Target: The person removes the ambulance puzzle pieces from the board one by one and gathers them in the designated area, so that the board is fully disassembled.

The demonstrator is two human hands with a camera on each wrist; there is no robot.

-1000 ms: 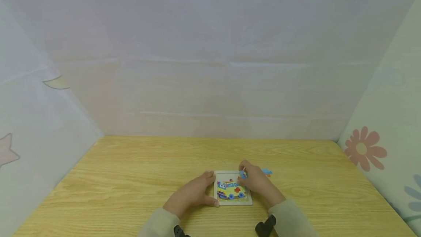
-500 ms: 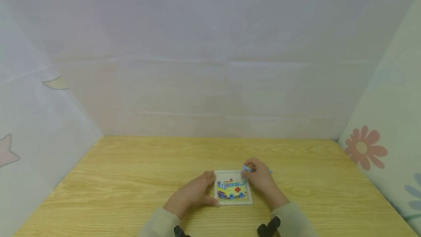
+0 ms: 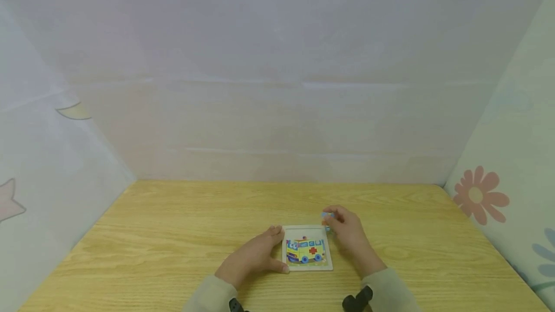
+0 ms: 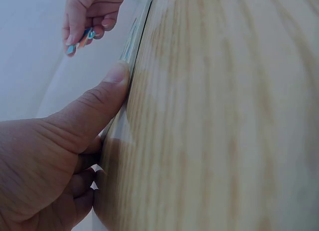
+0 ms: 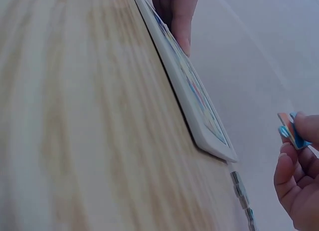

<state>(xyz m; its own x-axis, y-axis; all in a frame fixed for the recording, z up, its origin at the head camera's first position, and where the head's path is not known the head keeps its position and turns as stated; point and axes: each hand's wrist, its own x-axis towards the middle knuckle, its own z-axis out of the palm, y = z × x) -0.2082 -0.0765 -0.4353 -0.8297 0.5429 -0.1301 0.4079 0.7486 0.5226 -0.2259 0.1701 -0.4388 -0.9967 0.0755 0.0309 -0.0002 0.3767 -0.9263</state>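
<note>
A white-framed jigsaw tray (image 3: 309,267) lies flat on the table, its lower part filled with a yellow ambulance picture (image 3: 305,250) and its upper strip bare. My left hand (image 3: 256,256) grips the tray's left side, thumb at the near corner and fingers at the far one. Just beyond the tray's far right corner, my right hand (image 3: 349,227) pinches a blue and orange puzzle piece (image 5: 293,132) between thumb and fingers, raised off the table. Beside the tray, more puzzle pieces (image 5: 239,190) lie on the table, mostly hidden by the right hand in the head view.
The wood-grain table (image 3: 182,225) spreads out around the tray. A pale cloth backdrop (image 3: 277,110) rises behind it, with printed cloth sides at left and right, one bearing a red flower (image 3: 477,195).
My right hand has drawn away from over the tray, up and to the right, carrying the puzzle piece and turning it. The left hand and tray stay where they were.
</note>
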